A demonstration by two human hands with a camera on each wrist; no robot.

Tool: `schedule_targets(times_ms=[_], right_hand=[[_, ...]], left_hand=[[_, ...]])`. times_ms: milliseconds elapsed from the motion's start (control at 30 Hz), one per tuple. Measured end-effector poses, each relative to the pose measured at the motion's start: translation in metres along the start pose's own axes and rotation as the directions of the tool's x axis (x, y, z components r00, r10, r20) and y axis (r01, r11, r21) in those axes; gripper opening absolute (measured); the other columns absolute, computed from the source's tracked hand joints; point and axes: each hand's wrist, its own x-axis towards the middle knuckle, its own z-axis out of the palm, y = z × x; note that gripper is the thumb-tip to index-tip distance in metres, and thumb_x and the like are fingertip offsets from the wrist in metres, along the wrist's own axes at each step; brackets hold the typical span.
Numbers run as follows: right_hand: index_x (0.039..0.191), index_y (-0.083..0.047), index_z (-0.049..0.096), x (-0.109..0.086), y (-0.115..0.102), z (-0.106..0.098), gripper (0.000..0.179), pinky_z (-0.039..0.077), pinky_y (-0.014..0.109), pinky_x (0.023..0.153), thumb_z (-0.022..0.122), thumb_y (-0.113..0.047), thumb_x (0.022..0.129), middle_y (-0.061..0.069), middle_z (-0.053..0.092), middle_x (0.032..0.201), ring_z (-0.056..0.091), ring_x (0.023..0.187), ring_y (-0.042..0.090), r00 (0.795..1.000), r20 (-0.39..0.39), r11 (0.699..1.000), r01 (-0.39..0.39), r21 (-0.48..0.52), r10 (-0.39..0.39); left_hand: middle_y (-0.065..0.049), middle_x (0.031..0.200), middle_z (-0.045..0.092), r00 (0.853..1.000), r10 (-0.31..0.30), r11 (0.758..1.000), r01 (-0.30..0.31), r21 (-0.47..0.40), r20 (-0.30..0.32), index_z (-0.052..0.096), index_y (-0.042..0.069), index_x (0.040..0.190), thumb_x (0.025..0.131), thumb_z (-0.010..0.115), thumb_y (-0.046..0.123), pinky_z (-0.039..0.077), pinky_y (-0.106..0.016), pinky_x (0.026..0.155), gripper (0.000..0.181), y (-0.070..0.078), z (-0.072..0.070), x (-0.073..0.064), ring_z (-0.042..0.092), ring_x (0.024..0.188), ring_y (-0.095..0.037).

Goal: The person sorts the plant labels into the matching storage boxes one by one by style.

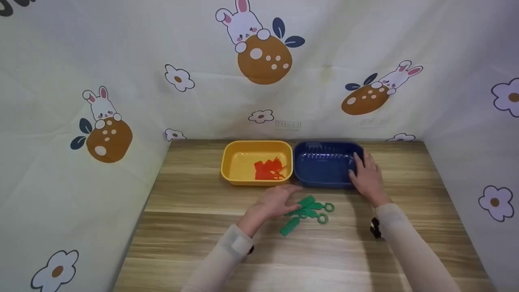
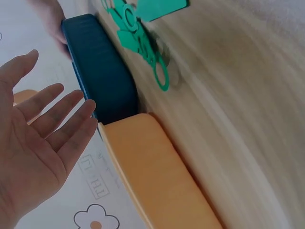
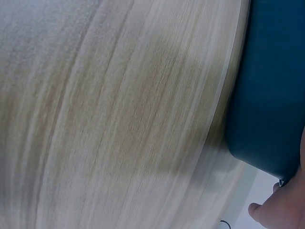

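Note:
My left hand (image 1: 277, 200) hovers over a small pile of green plastic pieces (image 1: 310, 213), some with ring ends. Its fingers are spread and hold nothing; the left wrist view shows the open palm (image 2: 38, 148). At the right end of a dark blue tray (image 1: 324, 168), my right hand (image 1: 368, 176) grips the rim, thumb on the inner side and some fingers outside. In the right wrist view that hand (image 3: 281, 205) is mostly cut off beside the tray wall (image 3: 267, 95).
A yellow tray (image 1: 239, 166) with red plastic pieces (image 1: 269, 168) in it stands against the blue one's left side. Both trays are near the wood-grain table's (image 1: 194, 243) back edge, before a printed cloth wall (image 1: 324, 101). Cloth also hangs at both sides.

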Motion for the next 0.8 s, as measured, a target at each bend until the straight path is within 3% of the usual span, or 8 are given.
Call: schedule_targets(times_ms=[267, 500, 800], right_hand=[[0.157, -0.001, 0.021, 0.001, 0.0, -0.001, 0.067, 0.014, 0.07, 0.116, 0.045, -0.028, 0.101, 0.03, 0.004, 0.164, 0.008, 0.15, 0.051, 1.0, 0.019, 1.0, -0.009, 0.004, 0.008], [0.157, -0.001, 0.022, 0.0, 0.001, 0.0, 0.067, 0.015, 0.071, 0.116, 0.045, -0.027, 0.101, 0.03, 0.005, 0.163, 0.009, 0.149, 0.052, 1.0, -0.002, 1.0, 0.005, 0.015, -0.005], [0.157, 0.0, 0.023, -0.001, 0.001, 0.001, 0.066, 0.016, 0.071, 0.115, 0.045, -0.027, 0.101, 0.031, 0.006, 0.163, 0.01, 0.15, 0.051, 1.0, -0.014, 1.0, 0.012, 0.028, -0.011]], left_hand=[[0.0, 0.148, 0.056, 0.999, -0.007, 1.0, 0.007, 0.011, 0.035, 0.049, 0.026, 0.148, 0.094, 0.064, 0.046, 0.048, -0.042, 0.107, 0.059, -0.002, 0.021, 0.005, 0.057, 0.131, -0.02], [0.001, 0.13, 0.068, 0.999, -0.006, 1.0, 0.004, 0.029, 0.047, 0.052, 0.025, 0.146, 0.094, 0.064, 0.046, 0.052, -0.037, 0.099, 0.057, -0.001, 0.032, 0.008, 0.064, 0.108, -0.013], [-0.001, 0.135, 0.063, 0.998, -0.051, 0.99, 0.046, 0.13, 0.032, 0.054, 0.024, 0.144, 0.093, 0.068, 0.042, 0.053, -0.036, 0.097, 0.056, 0.004, 0.043, 0.013, 0.064, 0.115, -0.02]])
